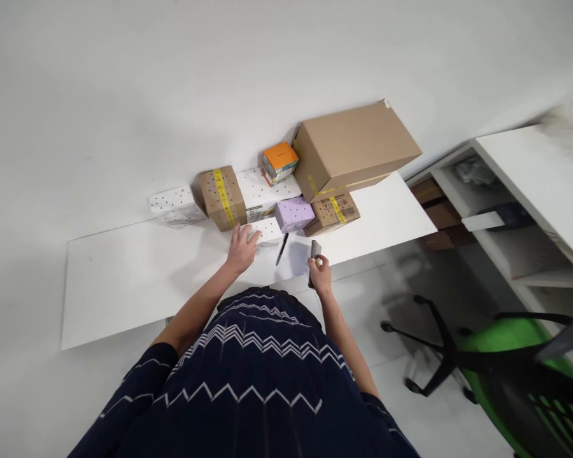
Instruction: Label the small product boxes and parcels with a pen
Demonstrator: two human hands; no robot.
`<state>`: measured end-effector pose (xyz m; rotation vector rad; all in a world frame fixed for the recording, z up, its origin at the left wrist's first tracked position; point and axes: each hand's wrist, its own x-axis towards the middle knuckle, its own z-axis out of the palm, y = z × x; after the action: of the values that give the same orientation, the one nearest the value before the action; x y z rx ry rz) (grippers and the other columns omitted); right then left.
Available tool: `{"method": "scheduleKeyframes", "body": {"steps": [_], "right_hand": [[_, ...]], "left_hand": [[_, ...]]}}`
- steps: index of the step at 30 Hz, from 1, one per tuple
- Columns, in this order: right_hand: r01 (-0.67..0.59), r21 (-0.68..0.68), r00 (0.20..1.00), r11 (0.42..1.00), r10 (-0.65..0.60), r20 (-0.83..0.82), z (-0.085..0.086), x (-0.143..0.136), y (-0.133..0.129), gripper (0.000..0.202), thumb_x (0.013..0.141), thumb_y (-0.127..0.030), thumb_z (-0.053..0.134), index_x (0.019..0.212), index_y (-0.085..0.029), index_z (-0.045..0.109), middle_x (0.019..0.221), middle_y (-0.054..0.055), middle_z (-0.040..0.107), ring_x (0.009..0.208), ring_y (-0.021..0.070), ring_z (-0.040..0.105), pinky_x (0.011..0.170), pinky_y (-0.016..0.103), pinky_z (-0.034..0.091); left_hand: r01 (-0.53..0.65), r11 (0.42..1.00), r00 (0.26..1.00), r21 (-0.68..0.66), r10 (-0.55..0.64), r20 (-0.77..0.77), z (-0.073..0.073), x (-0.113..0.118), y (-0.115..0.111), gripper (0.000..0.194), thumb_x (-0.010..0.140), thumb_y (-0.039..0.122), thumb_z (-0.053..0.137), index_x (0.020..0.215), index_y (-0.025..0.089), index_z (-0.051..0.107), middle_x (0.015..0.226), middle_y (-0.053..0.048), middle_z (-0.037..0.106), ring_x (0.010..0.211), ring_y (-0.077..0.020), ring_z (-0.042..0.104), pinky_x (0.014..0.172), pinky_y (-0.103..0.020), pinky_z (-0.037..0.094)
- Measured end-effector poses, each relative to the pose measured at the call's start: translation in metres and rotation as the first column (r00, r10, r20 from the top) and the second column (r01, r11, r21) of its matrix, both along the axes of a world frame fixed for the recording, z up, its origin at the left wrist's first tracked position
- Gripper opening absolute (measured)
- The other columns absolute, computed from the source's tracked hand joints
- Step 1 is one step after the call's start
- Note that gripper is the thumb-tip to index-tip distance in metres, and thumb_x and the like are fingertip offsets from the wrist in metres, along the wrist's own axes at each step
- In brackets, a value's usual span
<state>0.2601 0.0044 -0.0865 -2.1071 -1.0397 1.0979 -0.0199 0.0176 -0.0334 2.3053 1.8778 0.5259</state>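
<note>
My left hand (242,249) is on the left end of a small white dotted box (269,229), its thumb and fingers bent over the edges. A purple dotted box (294,214) stands just behind that box's right end. My right hand (320,275), at the table's front edge, is closed around a slim dark grey object (314,247); its kind is unclear at this size. On the table between my hands lies a black pen (281,249). Behind my left hand stands a brown dotted carton (223,198) with yellow tape.
Along the wall, the white table (124,280) also bears a white dotted box (176,205), an orange box (279,162), a large brown carton (358,143) and a smaller taped carton (335,213). To the right are a white shelf unit (530,191) and a green-and-black chair (501,356).
</note>
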Motion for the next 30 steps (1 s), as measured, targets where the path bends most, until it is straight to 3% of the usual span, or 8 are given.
{"method": "scheduleKeyframes", "body": {"steps": [6, 13, 16, 19, 22, 24, 27, 30], "right_hand": [[-0.218, -0.135, 0.850, 0.967, 0.255, 0.461, -0.023, -0.022, 0.020, 0.057, 0.088, -0.041, 0.058, 0.137, -0.014, 0.053, 0.114, 0.020, 0.059, 0.110, 0.0326, 0.057, 0.095, 0.043, 0.041], [-0.221, -0.156, 0.735, 0.963, 0.270, 0.622, -0.034, -0.035, 0.022, 0.057, 0.091, -0.046, 0.053, 0.139, -0.015, 0.053, 0.124, 0.025, 0.052, 0.115, 0.0394, 0.052, 0.092, 0.050, 0.042], [-0.252, -0.137, 0.724, 0.958, 0.281, 0.631, -0.040, -0.035, 0.017, 0.057, 0.089, -0.048, 0.055, 0.136, -0.015, 0.055, 0.123, 0.024, 0.053, 0.117, 0.0399, 0.049, 0.093, 0.051, 0.041], [-0.281, -0.124, 0.741, 0.952, 0.297, 0.602, -0.044, -0.034, 0.013, 0.059, 0.089, -0.049, 0.055, 0.139, -0.016, 0.053, 0.126, 0.025, 0.051, 0.117, 0.0399, 0.048, 0.093, 0.053, 0.041], [-0.278, -0.078, 0.777, 0.957, 0.272, 0.568, -0.049, -0.034, 0.012, 0.060, 0.090, -0.049, 0.053, 0.140, -0.017, 0.052, 0.132, 0.025, 0.048, 0.118, 0.0403, 0.048, 0.093, 0.054, 0.041], [-0.262, -0.024, 0.797, 0.965, 0.230, 0.559, -0.053, -0.033, 0.012, 0.060, 0.090, -0.050, 0.053, 0.139, -0.015, 0.053, 0.135, 0.026, 0.045, 0.120, 0.0408, 0.047, 0.095, 0.053, 0.040], [-0.241, 0.083, 0.816, 0.967, 0.156, 0.557, -0.056, -0.032, 0.015, 0.060, 0.089, -0.048, 0.054, 0.137, -0.011, 0.054, 0.135, 0.028, 0.045, 0.120, 0.0410, 0.046, 0.096, 0.053, 0.039], [-0.236, 0.208, 0.825, 0.949, 0.083, 0.559, -0.055, -0.029, 0.019, 0.059, 0.088, -0.046, 0.054, 0.135, -0.010, 0.054, 0.133, 0.028, 0.045, 0.122, 0.0405, 0.044, 0.097, 0.055, 0.038]], "left_hand": [[-0.101, 0.995, 0.995, -0.025, 0.100, -0.009, -0.001, -0.001, 0.031, 0.039, 0.092, 0.024, 0.055, 0.130, 0.024, 0.063, 0.141, -0.017, 0.053, 0.144, -0.0422, 0.030, 0.112, -0.062, 0.029], [-0.068, 0.997, 0.993, -0.026, 0.065, -0.103, -0.001, 0.003, 0.045, 0.039, 0.093, 0.026, 0.056, 0.130, 0.030, 0.063, 0.142, -0.014, 0.056, 0.141, -0.0368, 0.037, 0.112, -0.060, 0.025], [-0.024, 0.998, 0.995, 0.062, 0.030, -0.090, 0.004, -0.009, 0.038, 0.037, 0.089, 0.033, 0.061, 0.126, 0.030, 0.065, 0.138, -0.013, 0.057, 0.138, -0.0352, 0.040, 0.113, -0.057, 0.025], [-0.140, 0.963, 0.989, 0.230, 0.146, -0.011, 0.019, -0.052, 0.030, 0.034, 0.089, 0.035, 0.056, 0.119, 0.024, 0.068, 0.129, -0.014, 0.060, 0.133, -0.0324, 0.044, 0.115, -0.052, 0.026], [-0.570, 0.751, 0.815, 0.332, 0.567, 0.116, 0.042, -0.116, 0.034, 0.045, 0.087, 0.018, 0.042, 0.129, 0.012, 0.058, 0.132, -0.020, 0.054, 0.134, -0.0312, 0.042, 0.116, -0.050, 0.026], [-0.680, 0.686, 0.718, 0.258, 0.694, 0.046, 0.053, -0.157, 0.041, 0.058, 0.081, 0.015, 0.045, 0.139, 0.010, 0.047, 0.142, -0.021, 0.047, 0.140, -0.0311, 0.036, 0.117, -0.049, 0.025], [-0.667, 0.745, 0.731, -0.004, 0.653, -0.196, 0.056, -0.195, 0.046, 0.077, 0.077, 0.019, 0.055, 0.150, 0.014, 0.033, 0.158, -0.018, 0.030, 0.148, -0.0328, 0.024, 0.118, -0.051, 0.022], [-0.633, 0.756, 0.748, -0.164, 0.544, -0.381, 0.053, -0.208, 0.045, 0.088, 0.077, 0.028, 0.063, 0.155, 0.019, 0.023, 0.164, -0.017, 0.017, 0.150, -0.0348, 0.018, 0.118, -0.054, 0.022]]}}
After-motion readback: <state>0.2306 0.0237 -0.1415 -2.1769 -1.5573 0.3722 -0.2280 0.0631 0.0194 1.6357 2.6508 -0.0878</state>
